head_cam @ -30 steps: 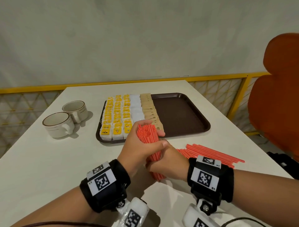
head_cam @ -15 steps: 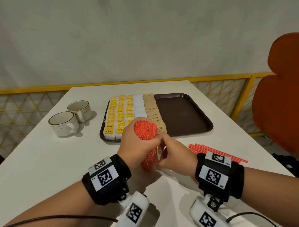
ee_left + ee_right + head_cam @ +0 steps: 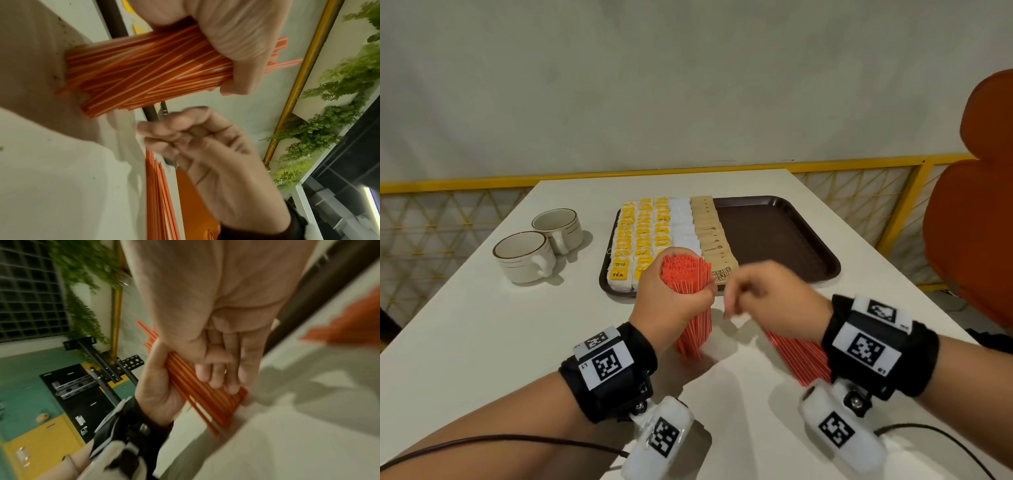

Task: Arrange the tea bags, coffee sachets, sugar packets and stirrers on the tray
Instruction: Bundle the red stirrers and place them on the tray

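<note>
My left hand (image 3: 671, 298) grips a thick bundle of red stirrers (image 3: 690, 277) and stands it upright, its lower ends on the white table. The left wrist view shows the same bundle (image 3: 148, 68) inside the curled fingers of that hand (image 3: 232, 40). My right hand (image 3: 767, 298) is blurred, just right of the bundle and apart from it. Its fingers are curled (image 3: 195, 146) with nothing seen in them. More loose stirrers (image 3: 798, 356) lie flat under my right wrist. The brown tray (image 3: 774, 240) holds rows of yellow-tagged tea bags (image 3: 640, 236), white sachets (image 3: 683, 226) and brown sugar packets (image 3: 712, 236).
Two cream cups (image 3: 527, 255) (image 3: 558, 226) stand left of the tray. The tray's right half is bare. An orange chair (image 3: 972, 222) is beyond the table's right edge, and a yellow railing runs behind the table.
The bundle has gone from tilted between both hands to upright on the table. My right hand has let go of it and drawn away to the right.
</note>
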The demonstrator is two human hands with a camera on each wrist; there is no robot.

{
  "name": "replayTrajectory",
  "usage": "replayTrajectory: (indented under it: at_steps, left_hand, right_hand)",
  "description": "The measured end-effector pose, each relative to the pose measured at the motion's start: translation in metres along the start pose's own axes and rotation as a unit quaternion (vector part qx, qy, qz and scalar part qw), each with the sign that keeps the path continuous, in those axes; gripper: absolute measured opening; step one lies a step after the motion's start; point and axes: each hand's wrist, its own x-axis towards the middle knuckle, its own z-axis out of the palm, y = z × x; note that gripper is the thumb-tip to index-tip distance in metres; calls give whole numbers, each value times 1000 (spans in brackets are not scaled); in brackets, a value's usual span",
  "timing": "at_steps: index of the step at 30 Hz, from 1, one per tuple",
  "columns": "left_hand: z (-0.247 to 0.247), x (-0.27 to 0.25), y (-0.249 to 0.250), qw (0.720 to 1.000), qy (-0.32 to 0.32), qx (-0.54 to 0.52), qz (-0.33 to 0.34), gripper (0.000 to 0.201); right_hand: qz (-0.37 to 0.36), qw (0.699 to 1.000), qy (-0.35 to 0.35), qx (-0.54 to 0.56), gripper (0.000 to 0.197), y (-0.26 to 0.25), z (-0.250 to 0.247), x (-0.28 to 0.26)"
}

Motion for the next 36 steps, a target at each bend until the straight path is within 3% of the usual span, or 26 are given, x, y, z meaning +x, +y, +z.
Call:
replayTrajectory:
  at_steps: [2, 3, 5, 8, 10, 12, 14, 17, 19, 21, 23, 25, 28, 29, 32, 36]
  left_hand:
    - [0, 1, -3, 1000, -2, -4, -9, 39]
    - [0, 1, -4, 1000, -2, -8, -13, 38]
    - [0, 1, -3, 1000, -5, -13, -16, 37]
    - [5, 4, 2, 999, -26, -20, -12, 37]
    - [5, 3, 3, 999, -16, 3, -36, 43]
    - [-2, 1, 0, 997, -63, 19, -38, 62]
    - [-5, -1, 2, 993, -94, 28, -59, 61]
    - [6, 0, 5, 995, -87, 35, -37, 64]
    - [8, 3, 9, 998, -65, 23, -15, 32]
    - [1, 6, 6, 999, -44, 8, -29, 35]
    - [-6, 8, 4, 999, -8, 2, -40, 41]
    - [-8, 10, 1, 999, 20, -4, -39, 39]
    - [-4, 8, 6, 998, 38, -3, -46, 39]
    - [-3, 8, 6, 998, 45, -1, -46, 41]
    - [0, 8, 7, 998, 49, -4, -38, 41]
    - [2, 7, 4, 999, 43, 25, -4, 38]
  right_hand:
    - [-69, 990, 118, 20, 33, -10, -14, 6]
    - [-116, 985, 131, 17, 35, -17, -17, 10]
    - [-182, 980, 63, -42, 44, -29, -17, 13]
    - [-170, 962, -84, -196, 64, -35, 2, 16]
    - [-174, 943, -77, -271, 68, -27, 16, 14]
    - [-183, 933, -45, -306, 71, -21, 22, 11]
    - [-186, 933, -25, -308, 72, -19, 25, 9]
    - [-178, 954, -48, -236, 69, -20, 22, 9]
    - [-169, 973, -73, -142, 65, -20, 15, 9]
    - [-135, 991, -8, -19, 56, -16, 8, 6]
    - [-71, 991, 91, 61, 24, -8, 7, -1]
    - [-7, 997, 66, 36, 2, 3, 9, -6]
    - [39, 990, -138, -3, 7, 7, 20, -13]
    - [42, 984, -172, -9, 12, 6, 24, -14]
    - [45, 987, -156, -5, 16, 3, 35, -9]
    - [29, 988, -131, -76, 17, -3, 42, 1]
